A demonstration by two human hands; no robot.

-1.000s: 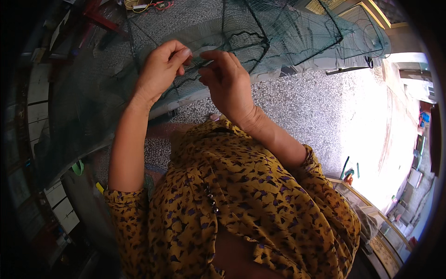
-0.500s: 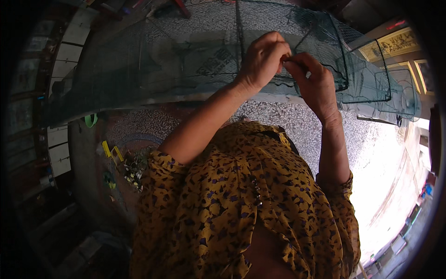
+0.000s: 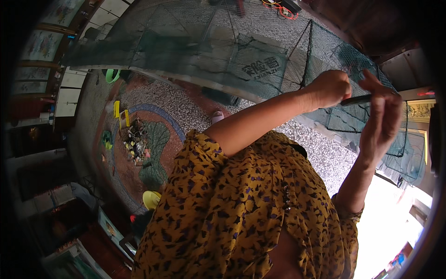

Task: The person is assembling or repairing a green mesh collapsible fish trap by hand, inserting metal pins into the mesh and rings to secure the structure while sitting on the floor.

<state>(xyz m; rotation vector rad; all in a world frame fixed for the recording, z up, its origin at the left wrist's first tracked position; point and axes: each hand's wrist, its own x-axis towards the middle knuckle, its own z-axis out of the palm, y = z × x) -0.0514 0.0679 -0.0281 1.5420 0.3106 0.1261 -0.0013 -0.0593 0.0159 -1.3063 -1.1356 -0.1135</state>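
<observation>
One-handed, apparently held slim dark tool (image 3: 357, 100), likely stiff, light, grippable mid-length, in loose-fingered right hand (image 3: 382, 117) beside left fist (image 3: 329, 89).

A dark strip (image 3: 357, 100) spans the left grip (image 3: 329, 89) and right grip (image 3: 382, 114), against green netting (image 3: 218, 65).

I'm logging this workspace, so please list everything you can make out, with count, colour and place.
Framed net: one, green, across upper view
Slim tool: one, dark, upper right
Yellow pieces: two, yellow, floor at left
Looped item: one, bright green, below net's left part
Mesh piece: one, green, floor at left
Small-item pile: one, mixed colours, beside mesh piece
Round item: one, yellow, lower left
Cord: count unclear, orange, top right
Patterned top: one, mustard with dark flecks, lower centre
Left hand: one, bare, curled closed near slim tool
Right hand: one, bare, holding slim tool
</observation>
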